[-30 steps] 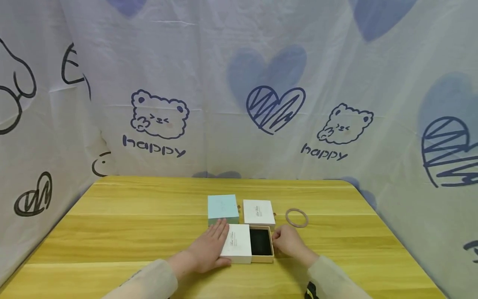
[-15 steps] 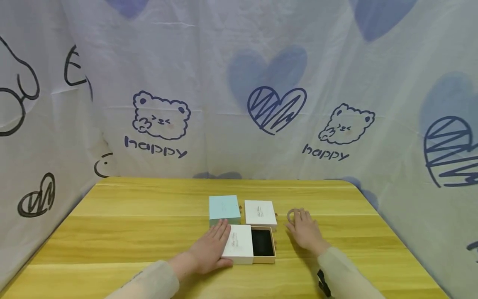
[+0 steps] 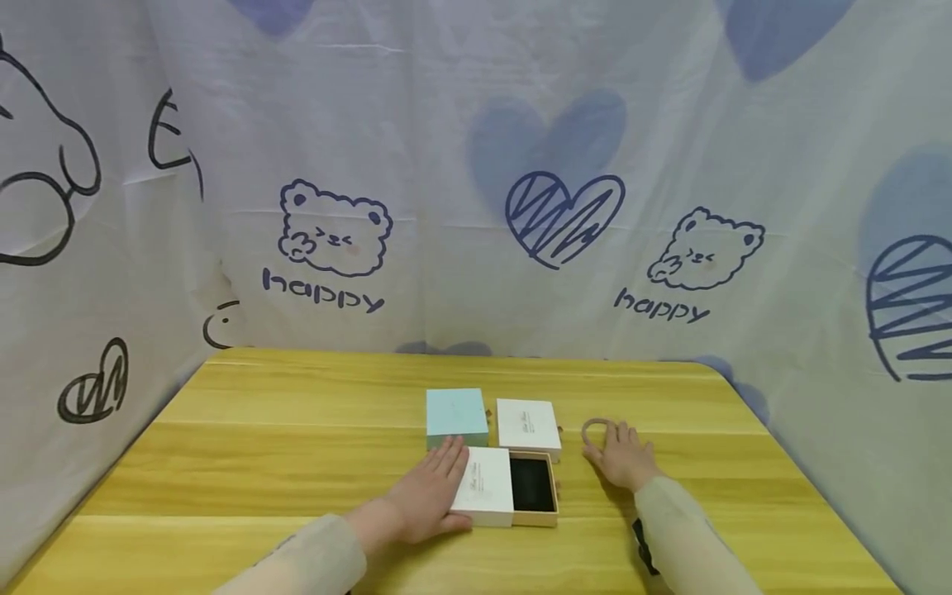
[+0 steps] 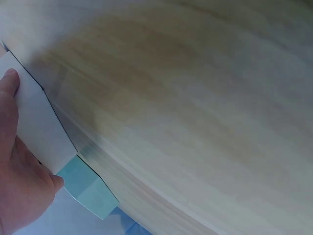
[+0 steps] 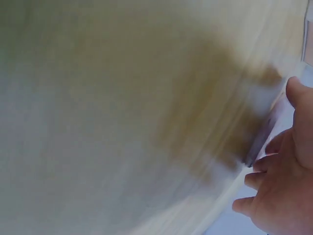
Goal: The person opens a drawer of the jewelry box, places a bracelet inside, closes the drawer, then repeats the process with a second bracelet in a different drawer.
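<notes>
A white drawer box (image 3: 485,486) with faint lettering stands partly pulled out, its black-lined tray (image 3: 531,486) showing at the right. My left hand (image 3: 426,494) rests on its left end, fingers straight across the top and thumb along the front edge. In the left wrist view, the thumb (image 4: 11,81) lies against the white box; most fingers are hidden. A pinkish-grey bangle (image 3: 592,430) lies on the table to the right, partly covered by my right hand (image 3: 623,457). The fingers there are spread over it. In the right wrist view, thumb and fingers stand apart beside the bangle (image 5: 264,134).
A light blue box (image 3: 455,413) stands behind the drawer box, with a closed white box (image 3: 526,426) to its right. Both have small tabs on the right side. The wooden table (image 3: 297,438) meets a printed cloth backdrop (image 3: 446,289).
My right hand has left the pulled-out tray and moved right and away from me to the bangle. My left hand has stayed on the white box. The view has shifted slightly.
</notes>
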`<state>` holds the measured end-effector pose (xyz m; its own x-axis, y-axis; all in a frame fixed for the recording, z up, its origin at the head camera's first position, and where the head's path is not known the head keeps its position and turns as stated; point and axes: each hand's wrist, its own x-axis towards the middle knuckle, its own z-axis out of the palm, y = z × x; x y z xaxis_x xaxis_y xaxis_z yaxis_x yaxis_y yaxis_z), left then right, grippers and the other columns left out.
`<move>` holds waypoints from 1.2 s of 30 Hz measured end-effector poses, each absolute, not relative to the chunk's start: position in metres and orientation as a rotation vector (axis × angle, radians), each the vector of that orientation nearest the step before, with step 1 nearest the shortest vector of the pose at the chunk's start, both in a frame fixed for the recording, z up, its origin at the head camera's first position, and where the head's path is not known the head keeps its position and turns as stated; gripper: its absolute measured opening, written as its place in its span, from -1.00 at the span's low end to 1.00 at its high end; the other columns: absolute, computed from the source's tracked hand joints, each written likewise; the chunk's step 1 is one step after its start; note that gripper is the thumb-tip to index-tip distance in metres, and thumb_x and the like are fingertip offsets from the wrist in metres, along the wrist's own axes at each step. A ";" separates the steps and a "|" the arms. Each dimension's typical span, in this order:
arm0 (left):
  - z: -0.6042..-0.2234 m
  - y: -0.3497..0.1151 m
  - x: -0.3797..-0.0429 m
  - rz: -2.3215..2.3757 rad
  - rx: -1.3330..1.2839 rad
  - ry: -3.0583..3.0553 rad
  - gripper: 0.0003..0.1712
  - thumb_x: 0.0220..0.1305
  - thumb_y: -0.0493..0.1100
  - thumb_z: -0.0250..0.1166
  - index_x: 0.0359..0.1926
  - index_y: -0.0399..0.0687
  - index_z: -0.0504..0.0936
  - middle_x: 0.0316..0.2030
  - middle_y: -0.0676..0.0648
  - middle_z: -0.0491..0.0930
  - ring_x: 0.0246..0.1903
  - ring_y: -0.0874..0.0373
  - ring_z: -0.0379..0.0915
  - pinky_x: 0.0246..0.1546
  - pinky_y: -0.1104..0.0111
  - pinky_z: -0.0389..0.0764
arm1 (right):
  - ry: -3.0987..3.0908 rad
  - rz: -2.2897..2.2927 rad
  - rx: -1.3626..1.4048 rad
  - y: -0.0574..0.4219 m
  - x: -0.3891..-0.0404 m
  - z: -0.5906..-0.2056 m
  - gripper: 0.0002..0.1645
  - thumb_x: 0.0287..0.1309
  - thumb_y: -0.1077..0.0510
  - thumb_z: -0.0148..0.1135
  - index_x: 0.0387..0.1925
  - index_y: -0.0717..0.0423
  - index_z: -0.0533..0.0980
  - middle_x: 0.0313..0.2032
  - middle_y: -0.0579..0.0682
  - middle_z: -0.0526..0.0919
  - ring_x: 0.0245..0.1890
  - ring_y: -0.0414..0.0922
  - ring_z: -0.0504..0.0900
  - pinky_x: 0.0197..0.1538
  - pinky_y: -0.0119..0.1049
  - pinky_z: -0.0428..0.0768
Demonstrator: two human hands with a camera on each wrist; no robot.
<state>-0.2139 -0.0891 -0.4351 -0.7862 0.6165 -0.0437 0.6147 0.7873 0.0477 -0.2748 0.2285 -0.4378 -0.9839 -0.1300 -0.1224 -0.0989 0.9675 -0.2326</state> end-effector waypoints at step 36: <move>-0.437 -0.088 -0.215 0.083 0.992 2.904 0.04 0.26 0.36 -0.02 0.41 -0.37 -0.05 0.43 -0.36 -0.11 0.43 -0.18 -0.18 0.41 0.09 0.07 | 3.269 -0.148 -0.582 0.234 -0.270 -0.443 -0.64 0.33 0.18 -0.02 -0.52 0.30 0.52 -0.33 0.30 0.65 0.06 0.35 0.41 0.22 0.19 0.31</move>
